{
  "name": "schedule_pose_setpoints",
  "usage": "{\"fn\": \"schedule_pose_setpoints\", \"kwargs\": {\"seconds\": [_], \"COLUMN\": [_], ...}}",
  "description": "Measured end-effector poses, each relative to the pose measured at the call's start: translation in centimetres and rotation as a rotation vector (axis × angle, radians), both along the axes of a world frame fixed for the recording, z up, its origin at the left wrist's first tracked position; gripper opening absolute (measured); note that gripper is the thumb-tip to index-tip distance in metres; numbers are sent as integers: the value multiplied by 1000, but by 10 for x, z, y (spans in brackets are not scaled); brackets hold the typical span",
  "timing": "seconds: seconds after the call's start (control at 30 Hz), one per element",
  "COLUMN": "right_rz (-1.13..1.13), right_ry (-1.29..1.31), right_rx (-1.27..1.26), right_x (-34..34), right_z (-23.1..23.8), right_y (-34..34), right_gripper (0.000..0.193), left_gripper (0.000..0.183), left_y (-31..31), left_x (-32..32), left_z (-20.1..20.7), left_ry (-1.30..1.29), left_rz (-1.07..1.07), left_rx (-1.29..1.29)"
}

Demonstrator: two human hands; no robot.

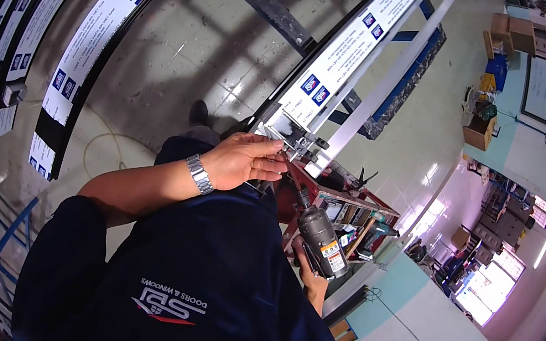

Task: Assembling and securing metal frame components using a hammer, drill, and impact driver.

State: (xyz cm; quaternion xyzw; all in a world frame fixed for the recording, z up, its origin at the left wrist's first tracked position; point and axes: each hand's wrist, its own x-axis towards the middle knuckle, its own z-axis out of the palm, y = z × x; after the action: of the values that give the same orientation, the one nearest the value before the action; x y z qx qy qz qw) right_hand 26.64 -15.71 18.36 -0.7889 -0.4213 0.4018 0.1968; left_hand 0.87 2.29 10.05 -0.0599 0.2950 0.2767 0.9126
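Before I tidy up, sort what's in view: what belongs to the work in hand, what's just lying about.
In use:
- left hand, at the metal fitting
- right hand, holding the dark power driver
- white-filmed profile at the fitting

Apparently lying about:
- other profiles, at left
- teal drill by the red cart
- brown boxes

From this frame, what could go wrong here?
The driver in the right hand points up toward the fingers of the left hand, so a slip might jab them.

The left hand is at the near end of the profile, beside small metal fittings; a knock there could shift them or scratch the profile.

The metal watch on the left wrist might also scrape the profile if the arm leans over it.
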Motion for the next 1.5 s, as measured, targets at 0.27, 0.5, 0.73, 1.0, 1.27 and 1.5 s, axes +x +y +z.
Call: {"fn": "schedule_pose_setpoints", "kwargs": {"seconds": [0.27,0.5,0.73,1.0,1.27,1.5], "right_rz": [86,318,439,634,662,792], "right_ry": [49,-142,-159,-101,-226,-362], "right_rx": [-115,100,69,14,-94,-239], "right_x": [-17,-19,-43,-45,-56,-39], "right_z": [35,38,65,82,90,97], "right_y": [18,38,66,95,128,150], "right_gripper": [26,32,33,30,22,39], "left_gripper": [22,22,17,23,29,30], "left_y": [-5,-5,-8,-6,0,0], "left_x": [3,10,17,25,25,20], "left_z": [-2,-11,-8,-10,-15,-22], "left_ry": [65,92,98,0,-51,-201], "left_rz": [-14,-23,-40,-19,71,161], "left_rx": [-44,-79,-78,-115,-170,-178]}}
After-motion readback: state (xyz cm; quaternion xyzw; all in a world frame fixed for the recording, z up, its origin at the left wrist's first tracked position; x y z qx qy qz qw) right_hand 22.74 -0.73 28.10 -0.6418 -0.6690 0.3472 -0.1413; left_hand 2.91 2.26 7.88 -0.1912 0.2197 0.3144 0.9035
